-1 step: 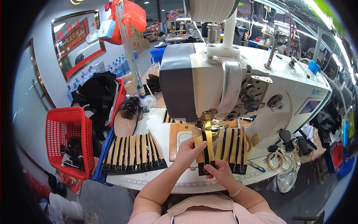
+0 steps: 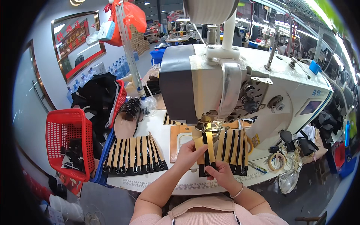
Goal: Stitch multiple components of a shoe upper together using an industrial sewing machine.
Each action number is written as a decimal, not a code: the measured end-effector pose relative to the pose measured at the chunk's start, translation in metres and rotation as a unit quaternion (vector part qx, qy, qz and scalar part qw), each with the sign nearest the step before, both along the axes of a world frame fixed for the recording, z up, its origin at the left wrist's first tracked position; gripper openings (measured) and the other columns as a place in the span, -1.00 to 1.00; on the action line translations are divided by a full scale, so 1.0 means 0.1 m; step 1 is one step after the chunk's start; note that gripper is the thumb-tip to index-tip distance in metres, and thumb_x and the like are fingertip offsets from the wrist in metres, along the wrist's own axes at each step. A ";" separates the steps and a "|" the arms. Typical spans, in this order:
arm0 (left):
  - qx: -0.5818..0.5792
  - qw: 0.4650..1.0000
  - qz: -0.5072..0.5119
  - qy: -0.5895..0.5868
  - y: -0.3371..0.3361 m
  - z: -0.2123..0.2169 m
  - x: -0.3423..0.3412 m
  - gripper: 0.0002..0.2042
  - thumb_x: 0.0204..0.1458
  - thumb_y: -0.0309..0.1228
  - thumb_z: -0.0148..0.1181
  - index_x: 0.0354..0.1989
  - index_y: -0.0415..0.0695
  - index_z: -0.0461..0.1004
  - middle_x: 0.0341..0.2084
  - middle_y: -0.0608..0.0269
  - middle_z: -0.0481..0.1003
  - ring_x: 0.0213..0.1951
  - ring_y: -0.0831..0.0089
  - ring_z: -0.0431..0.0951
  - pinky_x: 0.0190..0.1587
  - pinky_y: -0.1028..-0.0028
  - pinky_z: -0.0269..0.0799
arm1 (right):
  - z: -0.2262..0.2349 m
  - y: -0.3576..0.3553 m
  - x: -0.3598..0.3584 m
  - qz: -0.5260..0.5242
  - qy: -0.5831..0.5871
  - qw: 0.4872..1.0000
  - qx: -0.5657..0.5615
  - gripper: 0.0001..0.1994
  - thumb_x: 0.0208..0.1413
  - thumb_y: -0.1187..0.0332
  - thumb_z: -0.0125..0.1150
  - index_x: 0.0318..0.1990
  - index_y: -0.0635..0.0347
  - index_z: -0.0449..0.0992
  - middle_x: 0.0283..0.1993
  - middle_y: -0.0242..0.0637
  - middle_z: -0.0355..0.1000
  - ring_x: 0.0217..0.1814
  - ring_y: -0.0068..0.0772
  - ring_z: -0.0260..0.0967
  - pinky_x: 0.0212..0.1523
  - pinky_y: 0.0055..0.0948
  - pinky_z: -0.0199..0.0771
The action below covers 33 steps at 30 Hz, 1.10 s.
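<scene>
Both grips, left hand [image 2: 189, 153] and right hand [image 2: 220, 173], pinched on tan-and-black strap [image 2: 206, 150]: keep flat, feed straight under sewing machine [image 2: 240, 86] near tabletop's front edge.

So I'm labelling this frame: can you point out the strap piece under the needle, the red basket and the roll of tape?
strap piece [image 2: 206, 150], head view, its black middle stripe.
red basket [image 2: 67, 140], head view, its near mesh wall.
roll of tape [image 2: 277, 162], head view, its tan ring.
</scene>
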<state>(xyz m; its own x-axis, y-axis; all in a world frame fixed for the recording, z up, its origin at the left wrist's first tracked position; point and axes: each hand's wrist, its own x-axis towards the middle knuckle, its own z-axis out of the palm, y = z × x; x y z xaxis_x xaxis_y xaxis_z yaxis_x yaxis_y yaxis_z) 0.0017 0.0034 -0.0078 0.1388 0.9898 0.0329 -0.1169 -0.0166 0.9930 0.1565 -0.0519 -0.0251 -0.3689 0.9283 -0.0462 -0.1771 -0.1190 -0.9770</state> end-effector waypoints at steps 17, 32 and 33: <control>0.026 0.999 -0.012 -0.030 0.09 0.02 -0.06 -0.82 -0.05 -0.39 0.14 -0.35 -0.27 0.46 -0.50 0.35 0.47 -0.50 0.69 0.37 -0.44 0.65 0.30 | 0.10 0.29 -0.13 -0.038 0.025 0.999 0.008 -0.82 0.06 0.28 0.10 -0.40 0.21 0.41 -0.55 -0.49 0.33 -0.61 -0.72 0.27 -0.60 -0.74 0.28; -0.051 0.997 -0.063 -0.014 0.03 0.00 -0.10 -0.81 -0.05 -0.36 0.14 -0.38 -0.25 0.46 -0.60 0.34 0.44 -0.61 0.66 0.35 -0.57 0.66 0.27 | -0.11 0.35 0.03 0.014 0.035 0.997 0.065 -0.81 0.11 0.27 0.01 -0.26 0.21 0.37 -0.57 -0.42 0.37 -0.57 -0.69 0.25 -0.49 -0.67 0.29; -0.037 0.997 -0.067 -0.025 0.03 -0.01 -0.10 -0.81 -0.04 -0.35 0.14 -0.39 -0.26 0.46 -0.60 0.33 0.44 -0.61 0.66 0.35 -0.57 0.66 0.27 | -0.09 0.31 0.05 0.015 0.034 0.997 0.061 -0.81 0.11 0.27 0.01 -0.26 0.21 0.37 -0.57 -0.42 0.37 -0.57 -0.69 0.25 -0.49 -0.67 0.29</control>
<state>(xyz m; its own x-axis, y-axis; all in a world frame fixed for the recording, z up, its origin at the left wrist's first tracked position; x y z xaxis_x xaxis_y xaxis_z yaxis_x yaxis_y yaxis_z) -0.0079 0.0061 -0.0084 0.2702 0.9623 -0.0301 -0.1630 0.0766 0.9837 0.1618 -0.0210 -0.0341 -0.3948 0.9140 0.0932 -0.2411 -0.0052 -0.9705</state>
